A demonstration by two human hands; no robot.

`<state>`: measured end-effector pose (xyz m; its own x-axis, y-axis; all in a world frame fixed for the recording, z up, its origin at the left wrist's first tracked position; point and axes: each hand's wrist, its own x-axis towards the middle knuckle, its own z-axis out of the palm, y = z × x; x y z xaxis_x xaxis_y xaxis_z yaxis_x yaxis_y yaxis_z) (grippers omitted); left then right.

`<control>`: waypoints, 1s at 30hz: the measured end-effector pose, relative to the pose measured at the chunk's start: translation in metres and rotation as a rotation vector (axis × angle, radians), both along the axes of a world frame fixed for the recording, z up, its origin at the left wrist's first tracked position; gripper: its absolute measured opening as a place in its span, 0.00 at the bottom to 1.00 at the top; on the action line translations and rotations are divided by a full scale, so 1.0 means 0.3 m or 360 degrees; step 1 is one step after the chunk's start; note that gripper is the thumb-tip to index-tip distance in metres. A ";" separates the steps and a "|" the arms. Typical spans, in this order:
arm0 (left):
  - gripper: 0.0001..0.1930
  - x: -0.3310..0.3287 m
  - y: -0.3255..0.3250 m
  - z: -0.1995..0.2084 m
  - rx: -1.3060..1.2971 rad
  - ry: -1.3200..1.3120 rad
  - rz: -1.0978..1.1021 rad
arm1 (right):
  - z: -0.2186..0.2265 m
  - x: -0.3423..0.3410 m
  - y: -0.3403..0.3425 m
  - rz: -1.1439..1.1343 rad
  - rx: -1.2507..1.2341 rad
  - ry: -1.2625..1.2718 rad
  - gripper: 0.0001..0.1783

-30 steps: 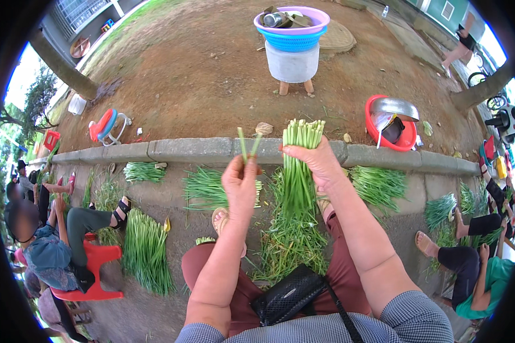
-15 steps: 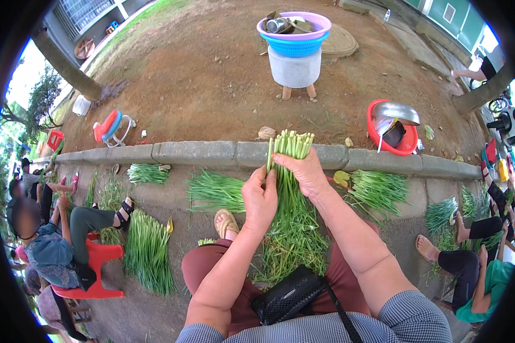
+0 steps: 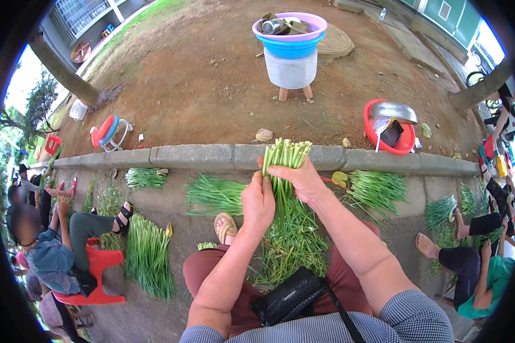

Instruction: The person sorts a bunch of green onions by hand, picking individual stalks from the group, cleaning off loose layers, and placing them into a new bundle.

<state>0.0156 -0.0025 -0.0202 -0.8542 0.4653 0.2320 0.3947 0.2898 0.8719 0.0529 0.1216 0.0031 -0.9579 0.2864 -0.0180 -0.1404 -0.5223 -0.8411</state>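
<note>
Both hands hold a bunch of long green stalks point(image 3: 287, 153) upright in front of me, its pale ends on top. My right hand point(image 3: 304, 182) wraps round the bunch from the right, thumb across its front. My left hand point(image 3: 258, 203) is closed at the bunch's left side, its fingertips partly hidden behind the stalks. Below my hands the leafy ends hang over a heap of loose greens point(image 3: 294, 248) between my knees. A black handbag point(image 3: 289, 297) rests on my lap.
Laid-out green bunches lie left point(image 3: 149, 257) and right point(image 3: 377, 191) of me. A stone kerb point(image 3: 194, 157) runs ahead. Beyond it stand a red basin point(image 3: 406, 142) and a white stool point(image 3: 292, 68) topped with stacked basins. A person sits on a red chair point(image 3: 106, 263) at left; others sit at right.
The bunch and both hands sit slightly lower in the view. A stalk that stood apart at the bunch's left now lies against it, and my left fingers reach farther behind the bunch.
</note>
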 end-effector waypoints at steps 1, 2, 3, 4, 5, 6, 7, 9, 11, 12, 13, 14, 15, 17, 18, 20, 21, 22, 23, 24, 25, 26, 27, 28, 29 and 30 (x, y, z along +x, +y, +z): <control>0.10 0.004 -0.001 0.013 -0.0101 0.0021 -0.0019 | -0.001 0.003 0.000 -0.0010 0.0035 0.0005 0.17; 0.10 0.009 -0.001 0.033 -0.0202 0.0042 -0.0037 | -0.002 0.006 0.001 -0.0019 0.0071 0.0011 0.17; 0.11 0.011 -0.002 0.042 -0.0302 0.0063 -0.0057 | -0.003 0.007 -0.001 -0.0029 0.0107 0.0016 0.17; 0.12 0.012 -0.003 0.039 -0.0389 0.0123 -0.0091 | -0.005 0.007 -0.008 -0.0081 0.0074 0.0031 0.16; 0.14 0.012 -0.004 0.042 -0.0452 0.0154 -0.0124 | -0.004 0.007 -0.009 -0.0113 0.0089 0.0010 0.16; 0.15 0.012 -0.004 0.051 -0.0514 0.0185 -0.0160 | -0.002 0.007 -0.009 -0.0146 0.0106 -0.0011 0.15; 0.17 0.012 -0.006 0.056 -0.0575 0.0220 -0.0195 | -0.001 0.009 -0.011 -0.0179 0.0124 -0.0029 0.15; 0.22 0.002 -0.018 0.053 -0.0329 0.0054 -0.0351 | -0.009 0.009 0.006 -0.0148 0.0072 -0.0062 0.18; 0.29 -0.022 -0.039 0.044 -0.0035 -0.0131 -0.0514 | 0.001 0.008 0.025 -0.0075 -0.0038 -0.0070 0.20; 0.34 -0.041 -0.052 0.025 0.0134 -0.0238 -0.0601 | 0.014 0.010 0.032 -0.0019 -0.0126 -0.0064 0.21; 0.38 -0.059 -0.064 0.020 0.0308 -0.0345 -0.0690 | 0.027 0.014 0.037 0.0033 -0.0209 -0.0060 0.21; 0.46 -0.075 -0.081 0.022 0.0236 -0.0542 -0.0717 | 0.037 0.018 0.024 0.0044 -0.0252 -0.0023 0.22; 0.47 -0.073 -0.084 0.025 0.0272 -0.0652 -0.0818 | 0.044 0.024 0.002 0.0032 -0.0269 -0.0033 0.20; 0.49 -0.058 -0.100 0.044 0.0341 -0.0872 -0.1006 | 0.045 0.037 -0.045 0.0018 -0.0310 -0.0054 0.16; 0.46 -0.035 -0.090 0.051 0.0586 -0.0989 -0.0998 | 0.036 0.040 -0.053 0.0095 -0.0311 -0.0053 0.17; 0.37 -0.010 -0.102 0.046 0.0432 -0.1247 -0.0887 | 0.019 0.037 -0.067 0.0142 -0.0303 -0.0120 0.18; 0.33 0.002 -0.105 0.041 0.0353 -0.1374 -0.0830 | 0.008 0.036 -0.073 0.0165 -0.0299 -0.0154 0.19; 0.24 0.023 -0.099 0.029 0.0391 -0.1359 -0.0739 | -0.007 0.036 -0.084 0.0154 -0.0228 -0.0158 0.18; 0.22 0.030 -0.099 0.010 0.0382 -0.1437 -0.0720 | -0.015 0.037 -0.090 0.0147 -0.0184 -0.0191 0.17; 0.20 0.034 -0.100 -0.012 0.0373 -0.1514 -0.0700 | -0.018 0.037 -0.097 0.0141 -0.0140 -0.0223 0.17; 0.18 0.036 -0.101 -0.022 0.0364 -0.1593 -0.0685 | -0.022 0.038 -0.101 0.0131 -0.0094 -0.0256 0.17; 0.14 0.038 -0.104 -0.020 0.0436 -0.1695 -0.0645 | -0.033 0.040 -0.088 0.0209 0.0047 -0.0257 0.22; 0.15 0.032 -0.110 -0.020 0.0469 -0.1781 -0.0641 | -0.049 0.040 -0.075 0.0233 0.0015 -0.0205 0.26; 0.16 0.021 -0.116 -0.020 0.0505 -0.1864 -0.0636 | -0.068 0.036 -0.061 0.0258 -0.0014 -0.0151 0.29; 0.17 0.012 -0.116 -0.017 0.0535 -0.1946 -0.0639 | -0.085 0.032 -0.040 0.0275 -0.0044 -0.0095 0.33; 0.19 0.015 -0.110 -0.002 0.0589 -0.1933 -0.0682 | -0.095 0.023 -0.002 0.0269 0.0004 0.0045 0.38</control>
